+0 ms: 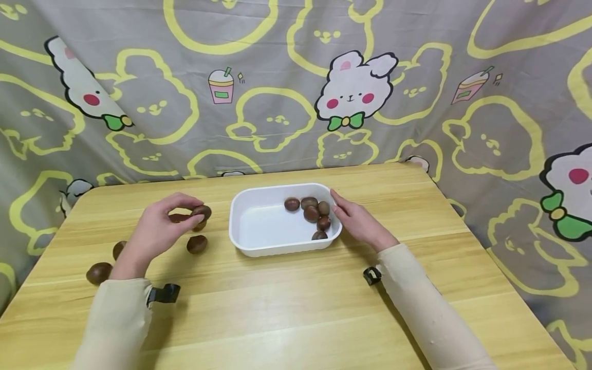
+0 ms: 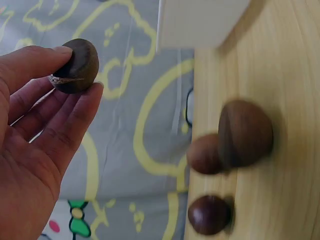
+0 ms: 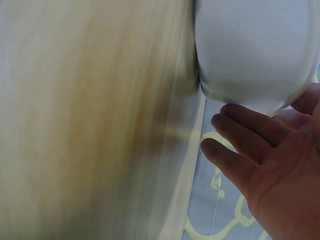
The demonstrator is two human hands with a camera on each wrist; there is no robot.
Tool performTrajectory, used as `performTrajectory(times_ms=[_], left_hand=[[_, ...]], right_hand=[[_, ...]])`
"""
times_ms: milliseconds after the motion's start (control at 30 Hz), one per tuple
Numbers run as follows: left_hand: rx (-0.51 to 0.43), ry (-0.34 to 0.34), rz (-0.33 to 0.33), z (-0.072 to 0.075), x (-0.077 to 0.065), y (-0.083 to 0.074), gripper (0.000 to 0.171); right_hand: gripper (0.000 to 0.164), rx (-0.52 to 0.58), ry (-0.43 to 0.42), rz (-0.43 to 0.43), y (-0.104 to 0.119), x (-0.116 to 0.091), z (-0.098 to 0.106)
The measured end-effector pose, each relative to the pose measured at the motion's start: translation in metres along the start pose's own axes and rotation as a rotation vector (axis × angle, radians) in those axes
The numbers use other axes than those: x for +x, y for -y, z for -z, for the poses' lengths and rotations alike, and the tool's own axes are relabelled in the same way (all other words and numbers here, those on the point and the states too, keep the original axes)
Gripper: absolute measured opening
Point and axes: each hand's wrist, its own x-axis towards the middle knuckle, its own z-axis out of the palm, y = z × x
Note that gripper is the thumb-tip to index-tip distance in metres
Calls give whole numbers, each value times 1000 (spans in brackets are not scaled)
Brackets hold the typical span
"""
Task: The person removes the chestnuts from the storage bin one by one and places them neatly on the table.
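Note:
My left hand (image 1: 159, 226) pinches a brown chestnut (image 1: 202, 211) between thumb and fingertips, above the table left of a white plastic tray (image 1: 263, 251). In the left wrist view this chestnut (image 2: 82, 65) shows a pale, rough patch on its side. Close below the hand lies a loose chestnut (image 1: 197, 244), with others partly hidden behind the fingers. My right hand (image 1: 363, 221) rests against the tray's right end, thumb and index finger at the rim. In the right wrist view, its other fingers (image 3: 235, 162) extend straight beside the tray's end. Several chestnuts (image 1: 311, 214) lie in the tray's right half.
More loose chestnuts (image 1: 99, 273) lie on the wooden table (image 1: 277, 318) near the left wrist, one partly covered by it. A patterned grey curtain (image 1: 273, 61) hangs behind the table's back edge and along its right side.

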Motion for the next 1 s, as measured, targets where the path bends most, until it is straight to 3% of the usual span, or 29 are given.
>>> performTrajectory(times_ms=[100, 333, 633, 1000], left_hand=[[42, -29, 8, 8, -6, 6, 22], [114, -18, 35, 15, -19, 21, 23], [178, 78, 107, 22, -37, 43, 31], [210, 136, 176, 22, -46, 68, 33]], right_hand=[[48, -6, 4, 3, 0, 0, 0], [48, -24, 2, 17, -1, 1, 0], [47, -30, -3, 13, -2, 2, -1], [49, -23, 13, 17, 1, 2, 0]])
